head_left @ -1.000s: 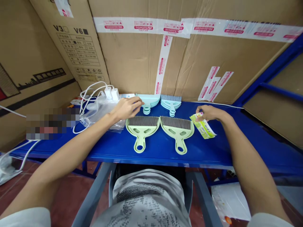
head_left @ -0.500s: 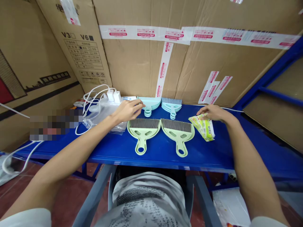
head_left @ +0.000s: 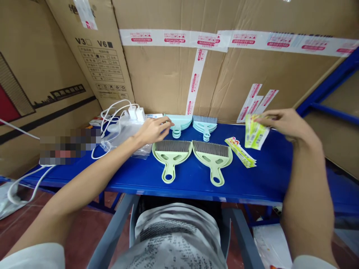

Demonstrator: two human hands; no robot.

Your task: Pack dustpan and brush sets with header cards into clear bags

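Right hand [head_left: 286, 123] lifted off the blue table [head_left: 266, 179], pinching a green-yellow label card [head_left: 254, 133]; more cards [head_left: 241, 152] lie below. Left hand [head_left: 153, 130] fingers loosely curled at the pale blue dustpan stack [head_left: 177, 123], contact probably, grip unclear. Card print unreadable; left-side patch blurred.

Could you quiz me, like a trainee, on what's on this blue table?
1. True or false: the right hand holds printed cards above the blue table.
2. What lies directly under the left hand: A) a clear plastic bag, B) a hammer, C) a mug?
3. How many green brush-and-dustpan sets lie side by side at the front?

Key: 1. True. 2. A. 3. Two: the left set and the right set.
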